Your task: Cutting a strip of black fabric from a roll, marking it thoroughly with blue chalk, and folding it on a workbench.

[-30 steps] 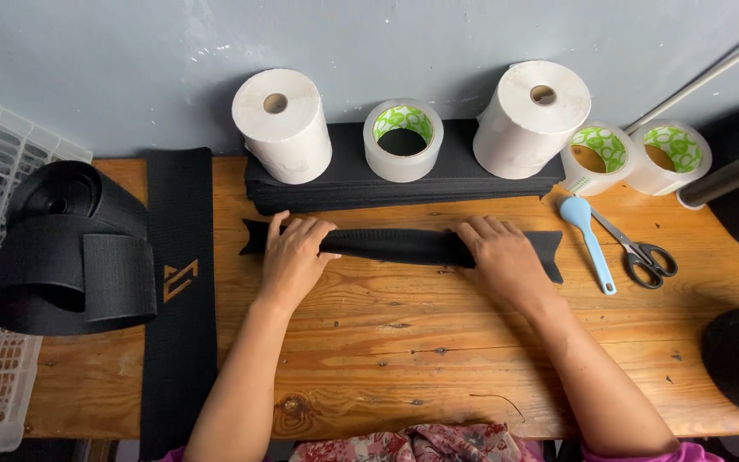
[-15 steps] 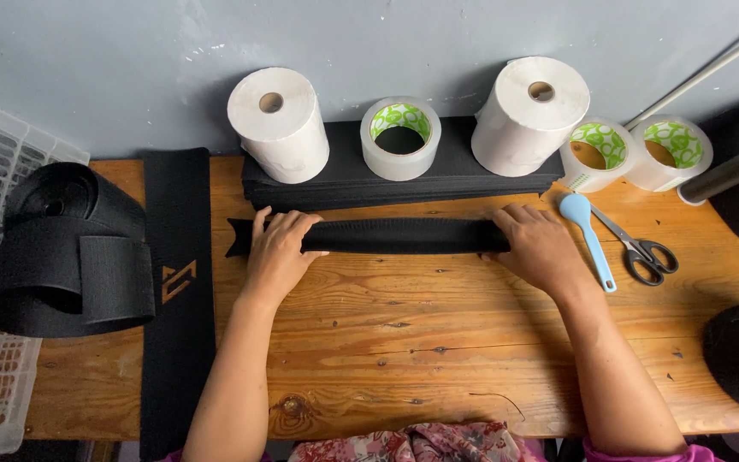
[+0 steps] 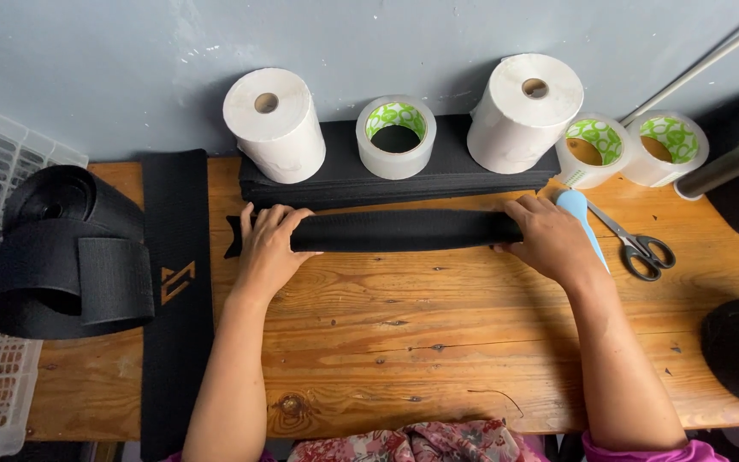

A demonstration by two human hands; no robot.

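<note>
Both hands lie palm-down with fingers loosely curled over the ends of a rolled black strip [image 3: 404, 229] that lies crosswise on the wooden table [image 3: 438, 342]: the left hand [image 3: 268, 246] near its notched end, the right hand [image 3: 549, 239] at the other. Just behind it sits a stack of black fabric [image 3: 438, 175] bearing paper rolls [image 3: 274, 124] and a tape ring [image 3: 395, 137]. Scissors [image 3: 639, 248] and a blue tool [image 3: 582, 214] lie just beside the right hand.

Open wooden tabletop [image 3: 438, 342] near side; rolls [image 3: 274, 124] and scissors [image 3: 639, 248] behind.

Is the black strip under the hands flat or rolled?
Rolled: the black strip shows a rounded tube profile between left hand and right hand.
</note>
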